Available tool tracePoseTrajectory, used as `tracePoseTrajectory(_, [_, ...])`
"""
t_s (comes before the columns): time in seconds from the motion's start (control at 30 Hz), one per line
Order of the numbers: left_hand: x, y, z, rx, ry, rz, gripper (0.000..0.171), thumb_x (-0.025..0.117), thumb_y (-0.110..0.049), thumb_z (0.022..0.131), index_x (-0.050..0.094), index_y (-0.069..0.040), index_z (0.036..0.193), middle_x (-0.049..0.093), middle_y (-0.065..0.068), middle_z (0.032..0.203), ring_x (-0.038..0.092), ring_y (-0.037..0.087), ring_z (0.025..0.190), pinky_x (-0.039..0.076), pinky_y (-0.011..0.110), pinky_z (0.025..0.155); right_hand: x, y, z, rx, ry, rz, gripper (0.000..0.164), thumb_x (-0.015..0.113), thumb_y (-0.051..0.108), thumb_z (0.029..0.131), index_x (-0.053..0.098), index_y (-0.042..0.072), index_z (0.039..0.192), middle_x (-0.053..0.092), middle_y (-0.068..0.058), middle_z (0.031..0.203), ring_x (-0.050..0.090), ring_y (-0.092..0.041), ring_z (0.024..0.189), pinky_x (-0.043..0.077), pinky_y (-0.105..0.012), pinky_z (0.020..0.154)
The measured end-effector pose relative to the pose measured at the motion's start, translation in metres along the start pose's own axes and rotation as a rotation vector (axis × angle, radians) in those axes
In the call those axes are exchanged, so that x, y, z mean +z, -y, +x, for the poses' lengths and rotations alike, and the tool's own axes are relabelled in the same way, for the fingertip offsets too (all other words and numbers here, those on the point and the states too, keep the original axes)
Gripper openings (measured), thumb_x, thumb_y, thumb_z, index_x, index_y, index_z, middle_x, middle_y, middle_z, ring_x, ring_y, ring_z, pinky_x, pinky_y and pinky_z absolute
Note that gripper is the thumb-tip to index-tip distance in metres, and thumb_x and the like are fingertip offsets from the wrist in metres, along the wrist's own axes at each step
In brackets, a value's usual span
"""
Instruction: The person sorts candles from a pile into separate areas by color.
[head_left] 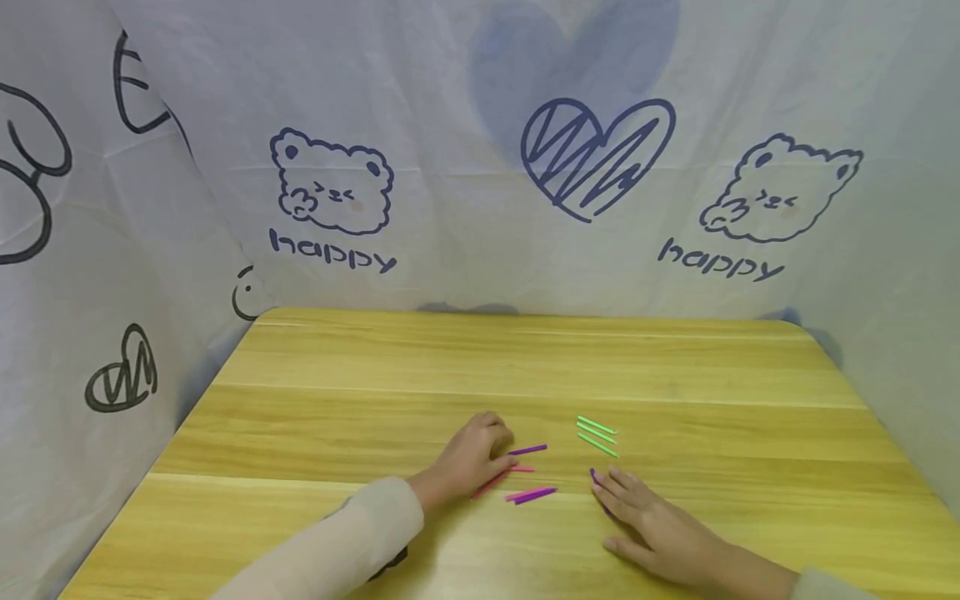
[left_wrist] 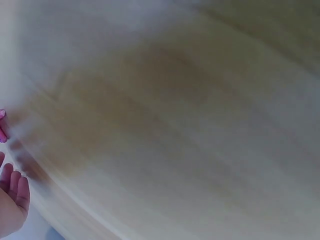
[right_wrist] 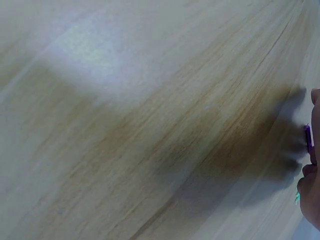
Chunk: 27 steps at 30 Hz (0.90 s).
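Thin, short coloured sticks lie on the wooden table. In the head view, my left hand is low over the left group with its fingers loosely bent. By its fingertips are a purple stick and a pink stick; another pink stick lies just past the thumb. A touching pink and purple pair is nearer me. My right hand has its fingers extended over a purple stick, partly covering it. In the right wrist view, this purple stick shows beside the fingers.
Three green sticks lie roughly parallel beyond my right hand. The wooden table ends at a white cloth with bear and heart drawings, which hangs behind and along both sides.
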<state>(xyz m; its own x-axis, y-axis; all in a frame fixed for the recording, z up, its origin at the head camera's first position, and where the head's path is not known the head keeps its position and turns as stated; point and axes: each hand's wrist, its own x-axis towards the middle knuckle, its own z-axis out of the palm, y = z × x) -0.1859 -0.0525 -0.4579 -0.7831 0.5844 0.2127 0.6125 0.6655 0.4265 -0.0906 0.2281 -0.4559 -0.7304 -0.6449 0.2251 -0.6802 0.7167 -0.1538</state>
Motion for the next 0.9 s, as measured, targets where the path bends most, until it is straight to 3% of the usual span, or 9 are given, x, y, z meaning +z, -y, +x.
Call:
tracePoseTrajectory(0.23, [0.0033,-0.0015,0.002,-0.031,-0.019,-0.028,0.015,0.07,-0.02,0.082,0.069,-0.006,0.088,0.061,0.003,0.09,0.055,0.017,0.089,0.051,0.028,0.081,0.0017,0.0,-0.0024,-0.003,0.008,-0.006,0.058,0.055,0.039,0.091,0.045,0.003,0.136,0.043,-0.013,0.142,0.029,-0.021,0.135,0.028,-0.028,0.104])
tracePoseTrajectory(0.47, [0.0059,-0.001,0.0029,-0.058,-0.028,-0.041,0.008,0.068,-0.015,0.082,0.068,-0.007,0.082,0.059,0.001,0.083,0.054,0.014,0.083,0.05,0.023,0.073,0.0027,0.0008,-0.0021,0.006,0.028,0.001,0.058,0.054,0.04,0.091,0.045,0.003,0.136,0.043,-0.014,0.142,0.039,-0.029,0.13,0.042,-0.044,0.094])
tracePoseTrajectory(0.57, [0.0065,-0.0008,0.0032,-0.064,-0.038,-0.04,0.007,0.069,-0.014,0.082,0.068,-0.007,0.081,0.06,0.001,0.082,0.054,0.015,0.082,0.051,0.024,0.074,0.003,0.0009,-0.0023,0.001,0.026,0.004,0.058,0.054,0.039,0.092,0.045,0.003,0.136,0.043,-0.015,0.142,0.033,-0.026,0.134,0.043,-0.045,0.093])
tracePoseTrajectory(0.77, [0.0061,-0.0004,0.0036,-0.086,-0.045,-0.041,0.007,0.069,-0.013,0.081,0.069,-0.007,0.08,0.061,0.003,0.083,0.056,0.016,0.083,0.052,0.027,0.078,0.0045,0.0006,-0.0027,-0.011,-0.002,-0.01,0.058,0.055,0.038,0.091,0.046,0.002,0.135,0.042,-0.014,0.142,0.004,-0.003,0.139,0.041,-0.042,0.095])
tracePoseTrajectory(0.9, [0.0047,0.0009,0.0036,-0.095,-0.052,-0.037,0.007,0.07,-0.013,0.081,0.069,-0.006,0.08,0.062,0.003,0.083,0.057,0.017,0.083,0.052,0.028,0.078,0.0048,0.0005,-0.0026,-0.028,-0.003,-0.016,0.057,0.055,0.037,0.091,0.046,0.001,0.135,0.042,-0.015,0.142,-0.003,0.001,0.138,0.043,-0.044,0.093])
